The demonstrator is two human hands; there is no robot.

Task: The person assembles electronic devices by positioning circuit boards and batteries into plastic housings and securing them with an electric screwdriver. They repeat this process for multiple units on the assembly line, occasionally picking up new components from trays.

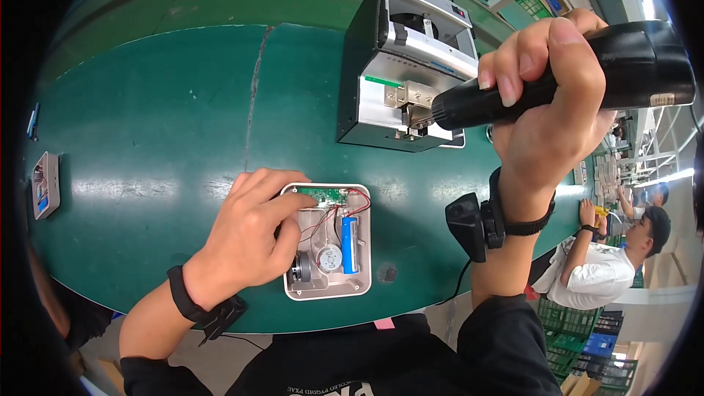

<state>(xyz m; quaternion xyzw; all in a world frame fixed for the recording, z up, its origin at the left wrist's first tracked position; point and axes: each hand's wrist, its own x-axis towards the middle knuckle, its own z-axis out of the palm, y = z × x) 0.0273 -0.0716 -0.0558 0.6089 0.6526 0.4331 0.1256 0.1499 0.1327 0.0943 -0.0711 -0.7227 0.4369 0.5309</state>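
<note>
My right hand [557,81] is wrapped round a black electric screwdriver [631,66], held nearly level. Its tip points left and reaches the metal outlet of a screw feeder [414,99]; whether a screw sits on the bit is too small to tell. In front of me lies an open white plastic housing [323,295]. Over its left wall, my left hand [253,231] grips it, the index finger on the green circuit board [326,196] and the thumb bent down inside. The housing also holds a blue battery cell [350,246], a round motor [328,258] and red and black wires.
Another small housing with parts inside [45,185] rests at the table's far left, near some blue pens [34,121]. The green table [169,139] has a seam across it. To the right, a co-worker in white [598,271] sits beside green crates [568,330].
</note>
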